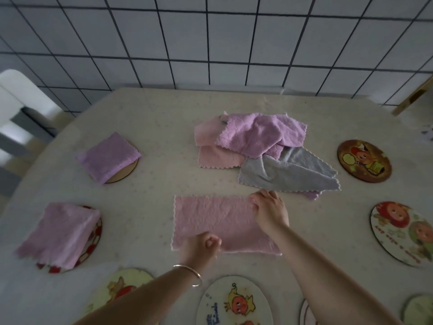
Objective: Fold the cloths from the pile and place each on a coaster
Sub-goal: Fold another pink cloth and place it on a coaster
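Note:
A pink cloth (215,219), folded into a long rectangle, lies flat on the table in front of me. My left hand (203,247) pinches its near edge towards the left. My right hand (269,208) grips its far right corner. Behind it sits the pile of cloths (253,137): purple on top, pink beneath, a grey cloth (288,172) spread to the right. A folded purple cloth (106,156) rests on a coaster at the far left. Another folded purple cloth (61,233) covers a red-patterned coaster (97,235) at the near left.
Bare round coasters with cartoon pictures lie around: a dark coaster (364,160) far right, a white coaster (403,233) right, a yellow coaster (121,289) and another white coaster (234,301) near me. The tiled wall (210,43) stands behind the table. A white chair (16,95) is at left.

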